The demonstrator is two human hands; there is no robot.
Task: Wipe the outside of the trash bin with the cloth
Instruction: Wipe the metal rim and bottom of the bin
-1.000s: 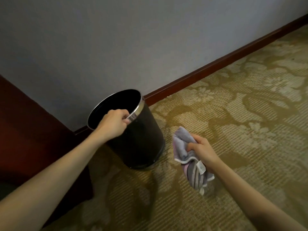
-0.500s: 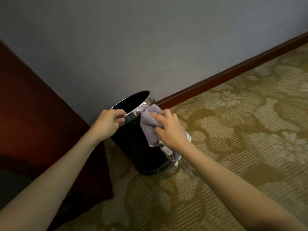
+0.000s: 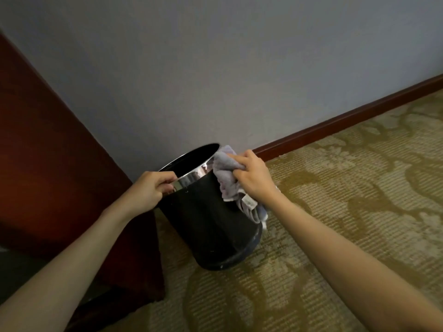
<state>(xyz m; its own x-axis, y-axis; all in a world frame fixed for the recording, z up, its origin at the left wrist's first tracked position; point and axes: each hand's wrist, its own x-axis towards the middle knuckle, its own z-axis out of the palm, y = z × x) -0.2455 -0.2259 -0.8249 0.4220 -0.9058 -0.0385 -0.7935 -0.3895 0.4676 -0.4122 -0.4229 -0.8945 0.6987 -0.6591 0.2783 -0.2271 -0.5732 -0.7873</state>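
Against a grey wall, on patterned carpet (image 3: pixel 335 212), a black trash bin (image 3: pixel 206 224) stands tilted, its chrome rim gripped by the left hand (image 3: pixel 149 190). Bunched in the right hand (image 3: pixel 254 180), the cloth (image 3: pixel 226 178) presses its upper side; most of the outside appears unwiped.

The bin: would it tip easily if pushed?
Probably. The bin already leans, with the left hand gripping its rim. It looks light and narrows toward the base. The cloth hangs limp, so it's floppy.
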